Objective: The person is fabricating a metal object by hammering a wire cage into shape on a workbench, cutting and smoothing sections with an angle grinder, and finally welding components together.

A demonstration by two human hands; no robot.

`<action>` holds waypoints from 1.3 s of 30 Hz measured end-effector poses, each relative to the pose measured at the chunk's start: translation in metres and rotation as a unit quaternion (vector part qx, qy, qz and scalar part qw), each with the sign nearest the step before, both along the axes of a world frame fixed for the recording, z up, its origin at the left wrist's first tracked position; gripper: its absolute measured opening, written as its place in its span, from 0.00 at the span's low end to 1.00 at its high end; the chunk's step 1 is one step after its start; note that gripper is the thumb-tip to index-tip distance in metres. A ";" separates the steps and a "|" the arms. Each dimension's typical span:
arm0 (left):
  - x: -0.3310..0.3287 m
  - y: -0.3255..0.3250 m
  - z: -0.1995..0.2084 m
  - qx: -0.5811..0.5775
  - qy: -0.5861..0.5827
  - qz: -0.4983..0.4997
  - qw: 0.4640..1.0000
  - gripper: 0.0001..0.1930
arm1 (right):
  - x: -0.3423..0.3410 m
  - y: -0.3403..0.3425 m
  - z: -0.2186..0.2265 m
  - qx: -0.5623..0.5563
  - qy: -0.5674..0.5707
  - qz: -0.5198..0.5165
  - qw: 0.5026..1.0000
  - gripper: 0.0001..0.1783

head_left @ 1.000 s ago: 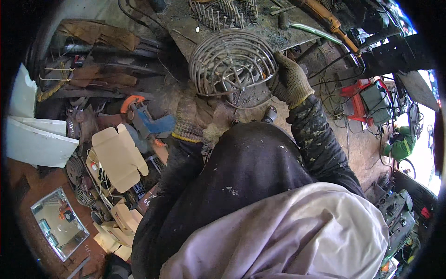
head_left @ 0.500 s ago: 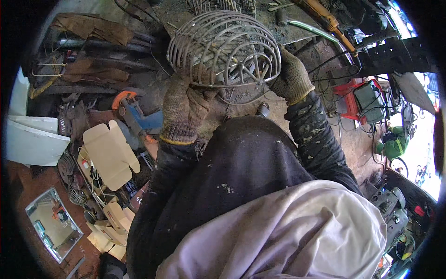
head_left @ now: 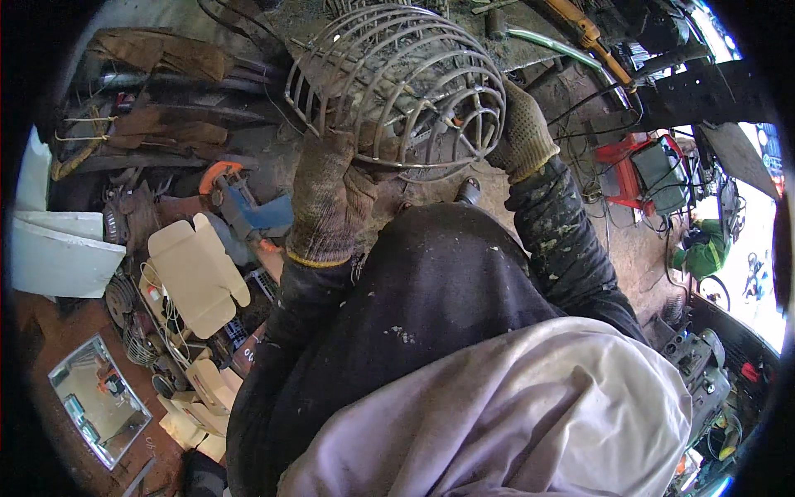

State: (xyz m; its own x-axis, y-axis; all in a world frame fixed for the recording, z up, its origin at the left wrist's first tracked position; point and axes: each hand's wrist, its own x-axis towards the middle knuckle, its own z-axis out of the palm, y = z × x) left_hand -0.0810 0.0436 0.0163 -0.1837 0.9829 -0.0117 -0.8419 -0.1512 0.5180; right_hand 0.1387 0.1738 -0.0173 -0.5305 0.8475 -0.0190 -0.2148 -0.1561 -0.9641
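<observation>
Both my hands wear knitted work gloves and hold a domed cage of bent grey metal rods (head_left: 383, 124) in front of my knees, tilted with its rounded side away from me. My left hand (head_left: 331, 195) is closed at the cage's lower left edge, its fingertips partly hidden. At the right end, my right hand (head_left: 522, 137) grips the rods near a small ring with spokes; most of its fingers are behind the cage. Through the rods I see the dirty worktop (head_left: 530, 45) and part of the floor.
An orange power tool (head_left: 575, 25) with a cord lies at the far right. On the left are a blue-and-orange machine (head_left: 252, 203), an opened cardboard box (head_left: 195, 277) and a mirror (head_left: 99, 402). A red-framed case (head_left: 658, 174) and a person in green (head_left: 704, 253) are at the right.
The cage has turned and tilted a little, with its left end extending farther left and its spoked right end showing more. My left hand has moved slightly toward me with it.
</observation>
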 end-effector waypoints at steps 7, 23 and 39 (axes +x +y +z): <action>-0.011 -0.009 -0.028 -0.073 0.155 0.001 0.985 0.25 | 0.002 0.009 -0.009 -0.329 0.295 -0.001 0.897 0.22; -0.002 0.001 0.018 -0.066 0.210 -0.011 0.976 0.29 | 0.012 0.007 -0.002 -0.239 0.284 -0.164 0.914 0.26; -0.020 0.052 -0.022 -0.131 0.044 0.058 0.989 0.26 | 0.000 -0.008 0.060 -0.239 0.254 -0.038 0.936 0.22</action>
State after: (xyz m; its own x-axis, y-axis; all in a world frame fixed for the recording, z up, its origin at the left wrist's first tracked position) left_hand -0.1011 0.0956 -0.0057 -0.3076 0.9204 -0.2413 -0.7761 -0.0960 0.6232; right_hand 0.1385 0.1654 0.0429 -0.5120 0.8427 -0.1668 -0.6552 -0.5087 -0.5585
